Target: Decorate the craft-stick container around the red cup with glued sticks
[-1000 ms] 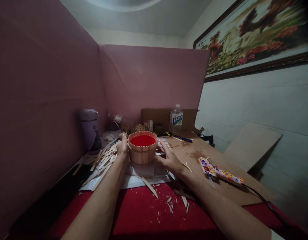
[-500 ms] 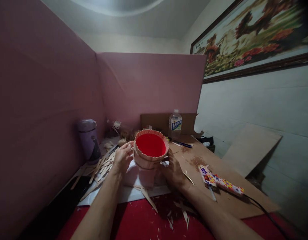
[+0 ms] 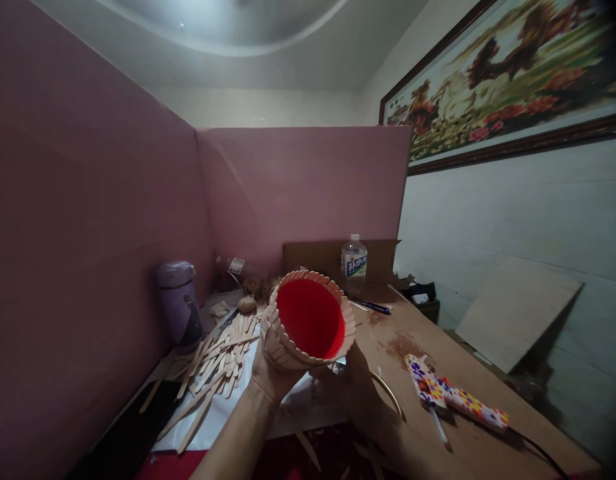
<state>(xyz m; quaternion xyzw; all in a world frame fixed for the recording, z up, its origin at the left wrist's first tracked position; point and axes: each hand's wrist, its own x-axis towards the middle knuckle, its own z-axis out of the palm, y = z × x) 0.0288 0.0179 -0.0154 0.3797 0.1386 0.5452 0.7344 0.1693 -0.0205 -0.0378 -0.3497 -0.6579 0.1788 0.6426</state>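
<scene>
A round pot (image 3: 311, 317) with a red inside and wooden craft sticks set around its outer wall is held up in front of me. Its opening tilts toward me and to the right. My left hand (image 3: 275, 377) is wrapped around its lower left side, fingers partly hidden behind it. At the lower right, my right hand (image 3: 345, 383) supports the pot from beneath, its fingers in shadow and mostly out of sight. Loose craft sticks (image 3: 228, 360) lie piled on white paper to the left.
A flower-patterned glue gun (image 3: 453, 393) with a cord rests on the cardboard (image 3: 388, 380) at right, near a gold-coloured ring (image 3: 388, 393). Behind stand a clear bottle (image 3: 355, 263) and a blue pen-like tool (image 3: 373, 307). A purple flask (image 3: 181, 303) stands at left.
The pot has tipped from nearly upright to leaning rightward and toward me. My left hand has shifted from its rim to lower around its side. The camera view has tilted slightly upward.
</scene>
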